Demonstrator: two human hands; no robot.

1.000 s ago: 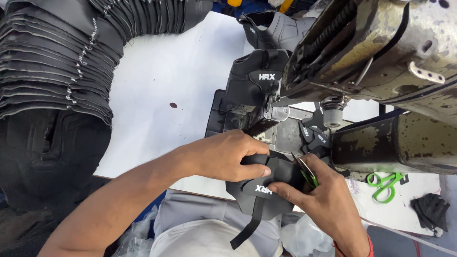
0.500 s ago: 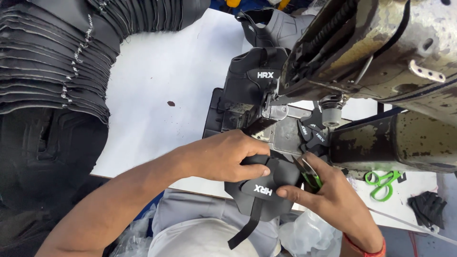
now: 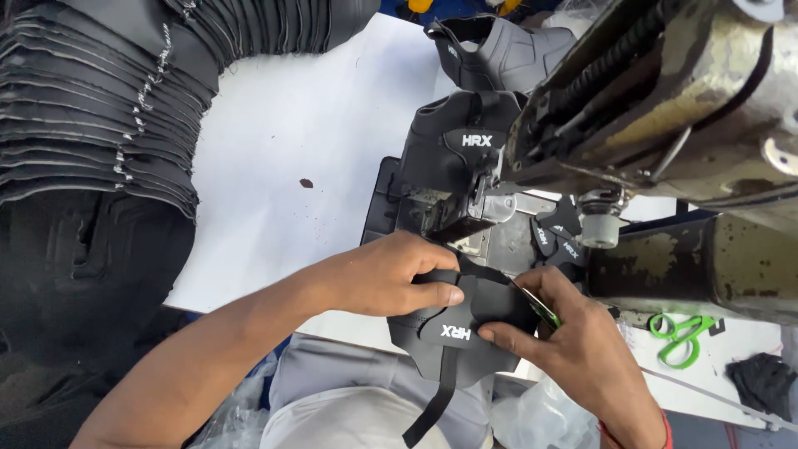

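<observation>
Nearest the camera, a black shoe-upper piece (image 3: pixel 465 328) with a dangling strap is held flat at the table's near edge, just in front of the sewing machine's needle area (image 3: pixel 490 208). The left hand (image 3: pixel 382 274) is laid over its upper left, fingers curled shut and the thumb pressing a fold of the strap. The right hand (image 3: pixel 573 341) is closed on the piece's right edge, with a slim green tool (image 3: pixel 539 306) pinched under the fingers. This piece is judged not yet stitched. Beyond, sewn black uppers (image 3: pixel 453 150) lie behind the machine, so several appear done. Farther left, a tall stack of black pieces (image 3: pixel 91 108) is seen waiting on the white table (image 3: pixel 283 150).
</observation>
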